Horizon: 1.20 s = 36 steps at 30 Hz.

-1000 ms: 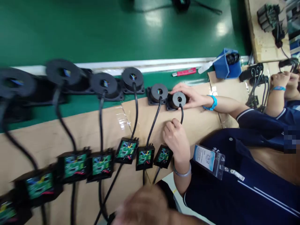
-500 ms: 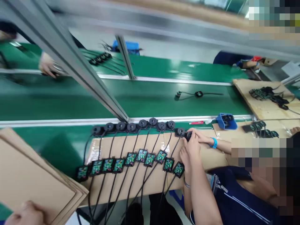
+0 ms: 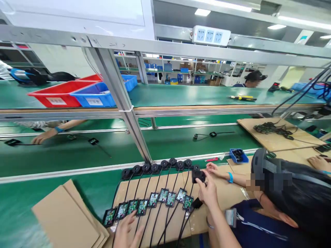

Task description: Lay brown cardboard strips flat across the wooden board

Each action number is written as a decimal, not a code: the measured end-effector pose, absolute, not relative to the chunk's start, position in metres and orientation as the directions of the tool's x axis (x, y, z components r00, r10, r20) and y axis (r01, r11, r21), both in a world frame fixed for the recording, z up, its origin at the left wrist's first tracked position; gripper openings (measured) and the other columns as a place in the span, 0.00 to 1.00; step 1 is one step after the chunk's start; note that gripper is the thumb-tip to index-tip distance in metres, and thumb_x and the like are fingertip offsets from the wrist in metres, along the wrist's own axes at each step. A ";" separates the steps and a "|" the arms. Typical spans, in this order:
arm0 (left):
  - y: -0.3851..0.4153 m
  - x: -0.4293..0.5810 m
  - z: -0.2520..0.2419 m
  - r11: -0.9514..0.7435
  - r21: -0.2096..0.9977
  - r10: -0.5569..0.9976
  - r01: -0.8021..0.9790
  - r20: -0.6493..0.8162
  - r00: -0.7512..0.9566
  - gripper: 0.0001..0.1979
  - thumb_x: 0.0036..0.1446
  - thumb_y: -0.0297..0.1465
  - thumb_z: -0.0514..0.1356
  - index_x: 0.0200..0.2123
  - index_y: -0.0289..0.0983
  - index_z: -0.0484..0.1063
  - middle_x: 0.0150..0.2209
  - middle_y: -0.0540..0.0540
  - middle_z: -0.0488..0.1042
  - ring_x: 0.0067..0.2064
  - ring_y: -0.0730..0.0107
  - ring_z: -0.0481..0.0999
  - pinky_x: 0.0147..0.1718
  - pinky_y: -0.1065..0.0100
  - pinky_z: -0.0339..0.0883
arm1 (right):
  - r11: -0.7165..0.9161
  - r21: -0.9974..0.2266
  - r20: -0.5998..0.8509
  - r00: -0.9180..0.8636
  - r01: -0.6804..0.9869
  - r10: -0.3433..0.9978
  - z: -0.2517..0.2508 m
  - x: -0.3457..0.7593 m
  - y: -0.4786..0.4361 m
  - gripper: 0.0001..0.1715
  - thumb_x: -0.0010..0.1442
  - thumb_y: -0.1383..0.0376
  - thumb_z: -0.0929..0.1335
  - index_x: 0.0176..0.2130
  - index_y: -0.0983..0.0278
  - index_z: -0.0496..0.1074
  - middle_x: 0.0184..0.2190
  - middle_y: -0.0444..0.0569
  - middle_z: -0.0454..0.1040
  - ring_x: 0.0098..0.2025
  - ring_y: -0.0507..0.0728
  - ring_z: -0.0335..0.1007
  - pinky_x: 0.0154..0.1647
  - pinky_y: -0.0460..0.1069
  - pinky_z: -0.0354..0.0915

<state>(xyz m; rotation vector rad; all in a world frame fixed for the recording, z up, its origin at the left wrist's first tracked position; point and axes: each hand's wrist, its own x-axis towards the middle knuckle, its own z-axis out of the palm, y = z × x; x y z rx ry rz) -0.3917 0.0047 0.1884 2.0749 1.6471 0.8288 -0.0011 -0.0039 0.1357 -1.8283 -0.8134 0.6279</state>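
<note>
Circuit boards (image 3: pixel 153 199) in black housings lie in a slanting row on a cardboard sheet (image 3: pixel 230 194) at the near edge of a green conveyor belt (image 3: pixel 168 144). Each is tied by a black cable (image 3: pixel 149 184) to a ring-shaped coil (image 3: pixel 155 168) in a second row along the belt's rail. The spacing apparently keeps the leads from tangling and every green board face up.

The wearer's left hand (image 3: pixel 126 230) enters from the near edge, fingers spread and gripping nothing, with its fingertips resting at the near left end of the board row. The right hand is out of frame.

To the right, a co-worker in a dark blue shirt holds the last coil unit (image 3: pixel 198 175) between both hands (image 3: pixel 210 193), seemingly to line it up with the others.

Loose cardboard sheets (image 3: pixel 67 217) are stacked on the belt at near left. A small blue tray (image 3: pixel 238 155) sits at the rail.

White labels on the red bin (image 3: pixel 59 93) and blue bin (image 3: pixel 95 98) on the far shelf are too small to read, as is the co-worker's badge (image 3: pixel 230 217).
</note>
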 end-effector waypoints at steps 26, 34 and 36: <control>-0.080 -0.352 0.403 -0.725 0.689 0.566 -0.025 0.615 0.549 0.29 0.66 0.50 0.64 0.55 0.34 0.61 0.51 0.39 0.66 0.53 0.67 0.67 0.48 0.65 0.69 | 0.523 -0.841 0.515 -0.088 0.138 0.853 0.392 -0.127 -0.143 0.06 0.73 0.66 0.67 0.49 0.64 0.73 0.35 0.45 0.73 0.35 0.48 0.68 0.38 0.43 0.65; -0.093 -0.362 0.403 -0.711 0.702 0.573 -0.041 0.613 0.543 0.30 0.63 0.51 0.66 0.53 0.35 0.60 0.51 0.40 0.63 0.51 0.67 0.64 0.46 0.65 0.65 | 0.705 -0.687 0.688 -0.156 0.176 0.709 0.408 -0.150 -0.139 0.50 0.47 0.53 0.83 0.59 0.72 0.65 0.48 0.55 0.69 0.53 0.52 0.68 0.60 0.41 0.68; -0.094 -0.364 0.404 -0.713 0.700 0.576 -0.041 0.618 0.535 0.31 0.63 0.51 0.67 0.53 0.35 0.59 0.50 0.41 0.64 0.50 0.69 0.64 0.44 0.66 0.65 | 0.715 -0.677 0.690 -0.185 0.177 0.700 0.407 -0.153 -0.140 0.50 0.49 0.55 0.82 0.60 0.73 0.64 0.52 0.58 0.68 0.58 0.53 0.67 0.65 0.43 0.65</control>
